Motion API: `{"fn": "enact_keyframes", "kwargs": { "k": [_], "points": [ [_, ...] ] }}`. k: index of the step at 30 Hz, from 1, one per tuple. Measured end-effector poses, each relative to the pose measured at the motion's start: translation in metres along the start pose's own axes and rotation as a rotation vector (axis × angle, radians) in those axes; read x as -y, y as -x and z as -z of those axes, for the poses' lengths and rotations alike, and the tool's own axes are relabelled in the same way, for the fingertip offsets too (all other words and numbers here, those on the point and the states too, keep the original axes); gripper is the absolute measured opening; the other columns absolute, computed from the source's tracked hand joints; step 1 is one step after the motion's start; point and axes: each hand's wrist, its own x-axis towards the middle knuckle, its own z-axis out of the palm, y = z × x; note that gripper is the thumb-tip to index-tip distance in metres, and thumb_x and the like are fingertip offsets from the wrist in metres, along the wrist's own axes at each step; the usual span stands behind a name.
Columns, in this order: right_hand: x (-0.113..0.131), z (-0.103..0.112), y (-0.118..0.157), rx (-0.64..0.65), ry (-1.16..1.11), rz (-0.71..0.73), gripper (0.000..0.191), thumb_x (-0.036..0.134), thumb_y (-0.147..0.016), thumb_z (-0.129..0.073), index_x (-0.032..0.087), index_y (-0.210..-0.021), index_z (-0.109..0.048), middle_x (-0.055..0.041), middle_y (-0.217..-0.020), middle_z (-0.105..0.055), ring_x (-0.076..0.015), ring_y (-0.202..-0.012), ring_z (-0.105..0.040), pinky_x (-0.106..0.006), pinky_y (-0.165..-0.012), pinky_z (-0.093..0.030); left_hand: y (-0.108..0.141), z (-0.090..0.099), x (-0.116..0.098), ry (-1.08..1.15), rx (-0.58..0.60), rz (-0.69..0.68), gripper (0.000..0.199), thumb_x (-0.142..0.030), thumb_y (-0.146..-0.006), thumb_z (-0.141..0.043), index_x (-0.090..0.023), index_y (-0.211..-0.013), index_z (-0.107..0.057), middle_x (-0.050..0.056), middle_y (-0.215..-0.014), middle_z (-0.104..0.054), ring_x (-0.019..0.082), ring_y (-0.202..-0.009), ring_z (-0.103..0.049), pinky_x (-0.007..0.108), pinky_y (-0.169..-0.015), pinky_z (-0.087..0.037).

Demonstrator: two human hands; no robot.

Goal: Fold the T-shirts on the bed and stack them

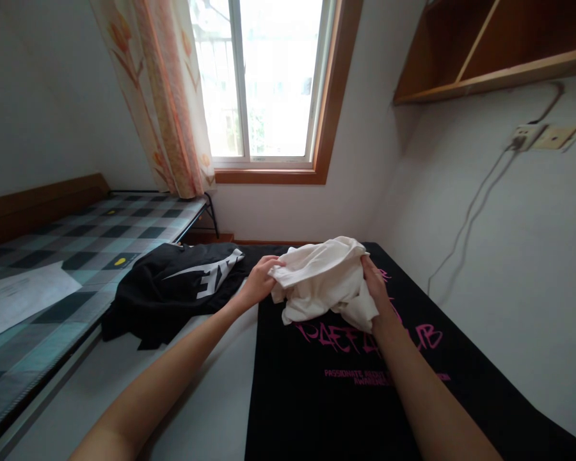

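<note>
A bunched white cloth (324, 282) is held up between my two hands, over a black cloth with pink lettering (297, 403). My left hand (262, 280) pinches its left edge, thumb and fingers closed on the fabric. At the right edge, my right hand (375, 285) grips the cloth; some of its fingers are hidden behind the folds. The white cloth is crumpled, and its lower edges hang loose. To the left of my left hand lies a crumpled black garment with white print (173, 282).
A bed with a checkered cover (81, 234) stands at the left, with a paper sheet (29, 296) on it. Behind are a curtain (168, 96) and a window (278, 83). A wooden shelf (489, 77) and a socket with a cable (525, 136) are on the right wall.
</note>
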Motion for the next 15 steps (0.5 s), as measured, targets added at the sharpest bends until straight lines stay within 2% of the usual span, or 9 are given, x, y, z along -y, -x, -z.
{"fn": "enact_keyframes", "kwargs": {
  "k": [3, 5, 6, 8, 10, 12, 15],
  "points": [
    [-0.006, 0.0, -0.002, -0.024, 0.002, -0.083, 0.056, 0.072, -0.057, -0.075, 0.021, -0.078, -0.062, 0.0009, -0.063, -0.063, -0.0194, -0.064, -0.063, -0.029, -0.055, -0.05, 0.001, -0.001, -0.004, 0.06, 0.083, -0.044, 0.031, -0.01, -0.072, -0.064, -0.018, -0.102, -0.069, 0.01, -0.121, -0.061, 0.023, -0.112, -0.06, 0.037, -0.101, -0.047],
    [-0.01, 0.001, -0.003, -0.04, 0.011, -0.118, 0.057, 0.072, -0.054, -0.077, 0.022, -0.074, -0.06, 0.0008, -0.062, -0.063, -0.0201, -0.065, -0.064, -0.03, -0.055, -0.051, 0.0, -0.001, -0.005, 0.104, 0.118, -0.048, 0.014, -0.019, -0.078, -0.063, -0.017, -0.091, -0.069, 0.009, -0.112, -0.065, 0.022, -0.102, -0.063, 0.036, -0.094, -0.049],
    [-0.012, 0.001, -0.004, -0.051, 0.015, -0.126, 0.057, 0.072, -0.053, -0.078, 0.022, -0.073, -0.059, 0.001, -0.062, -0.063, -0.0199, -0.065, -0.064, -0.029, -0.055, -0.052, -0.001, 0.0, -0.006, 0.13, 0.109, -0.019, 0.012, -0.025, -0.083, -0.059, -0.016, -0.083, -0.067, 0.007, -0.102, -0.067, 0.021, -0.094, -0.063, 0.034, -0.088, -0.05],
    [-0.013, 0.003, -0.007, -0.061, 0.019, -0.136, 0.058, 0.073, -0.052, -0.078, 0.023, -0.071, -0.057, 0.0017, -0.06, -0.062, -0.0187, -0.063, -0.063, -0.029, -0.055, -0.051, -0.005, 0.003, -0.005, 0.197, 0.044, 0.085, 0.032, -0.039, -0.09, -0.053, -0.015, -0.071, -0.062, 0.004, -0.079, -0.064, 0.017, -0.076, -0.06, 0.029, -0.073, -0.049],
    [-0.012, 0.006, -0.009, -0.041, 0.026, -0.151, 0.06, 0.076, -0.051, -0.076, 0.023, -0.07, -0.055, 0.0024, -0.059, -0.061, -0.0171, -0.059, -0.061, -0.028, -0.053, -0.05, -0.01, 0.01, -0.004, 0.308, -0.048, 0.199, 0.042, -0.053, -0.088, -0.054, -0.015, -0.072, -0.061, 0.001, -0.068, -0.06, 0.014, -0.065, -0.054, 0.026, -0.063, -0.045],
    [-0.01, 0.009, -0.009, -0.024, 0.042, -0.164, 0.063, 0.08, -0.049, -0.074, 0.023, -0.068, -0.053, 0.0037, -0.055, -0.057, -0.0147, -0.053, -0.057, -0.026, -0.048, -0.046, -0.016, 0.02, -0.005, 0.475, -0.115, 0.288, 0.047, -0.061, -0.081, -0.06, -0.014, -0.08, -0.065, 0.001, -0.069, -0.062, 0.014, -0.066, -0.054, 0.024, -0.061, -0.045],
    [-0.005, 0.011, -0.006, -0.052, 0.036, -0.159, 0.066, 0.082, -0.048, -0.073, 0.023, -0.064, -0.048, 0.0076, -0.049, -0.045, -0.0085, -0.042, -0.041, -0.023, -0.039, -0.034, -0.02, 0.037, -0.008, 0.679, -0.166, 0.399, 0.052, -0.064, -0.074, -0.067, -0.014, -0.09, -0.068, 0.002, -0.074, -0.067, 0.015, -0.068, -0.058, 0.025, -0.062, -0.046]
  ]
}}
